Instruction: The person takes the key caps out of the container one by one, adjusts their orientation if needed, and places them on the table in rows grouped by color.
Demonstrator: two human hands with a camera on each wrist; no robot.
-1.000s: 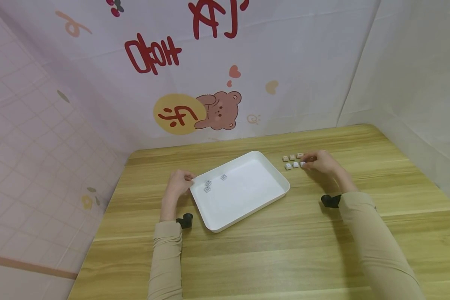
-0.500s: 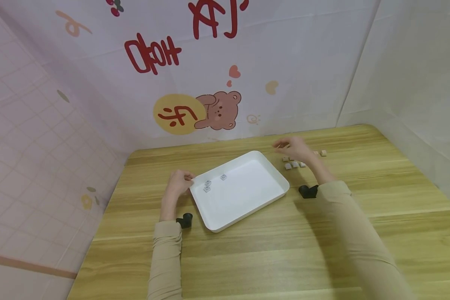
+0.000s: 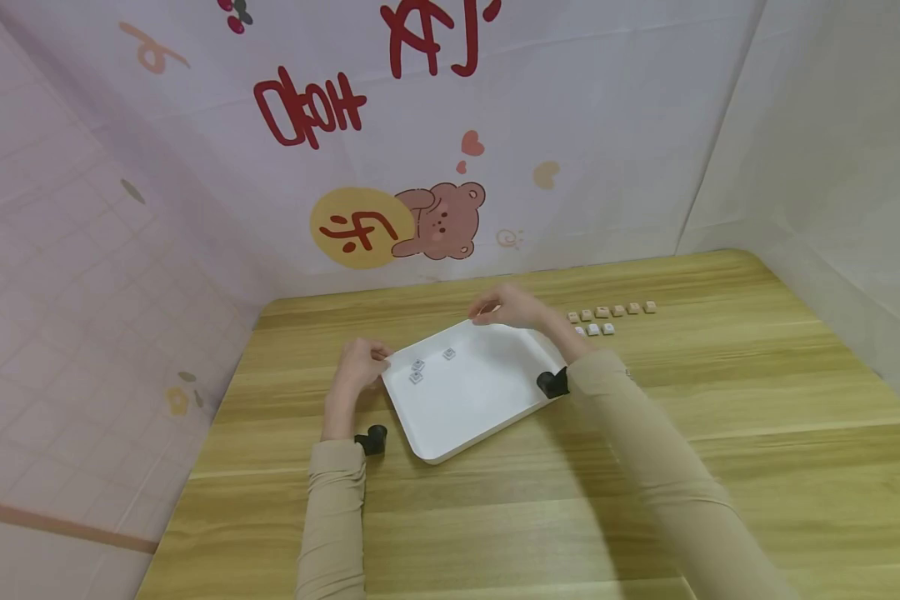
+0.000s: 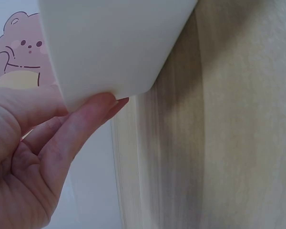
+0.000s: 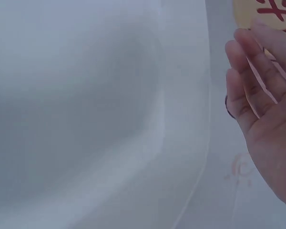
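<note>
A shallow white tray (image 3: pixel 487 392) lies at a slant on the table, with three small grey-white keycaps (image 3: pixel 448 354) near its left end. At the tray's left corner, my left hand (image 3: pixel 358 367) pinches the rim between thumb and fingers; the left wrist view shows this grip closely. Over the tray's far rim is my right hand (image 3: pixel 516 308), its thumb and index fingertips close together. Nothing shows between them, and the right wrist view does not settle whether they hold a small piece. Two rows of keycaps, beige (image 3: pixel 618 310) behind and white (image 3: pixel 592 330) in front, stand right of the tray.
A wooden table (image 3: pixel 480 525) spreads around the tray. White printed cloth (image 3: pixel 607 125) rises behind its far edge and at both sides. A black wrist camera (image 3: pixel 552 384) on the right forearm hangs over the tray's right side.
My right hand has moved left from the keycap rows to the tray's far rim, uncovering the right part of the beige row. My left hand has kept its grip on the tray.
</note>
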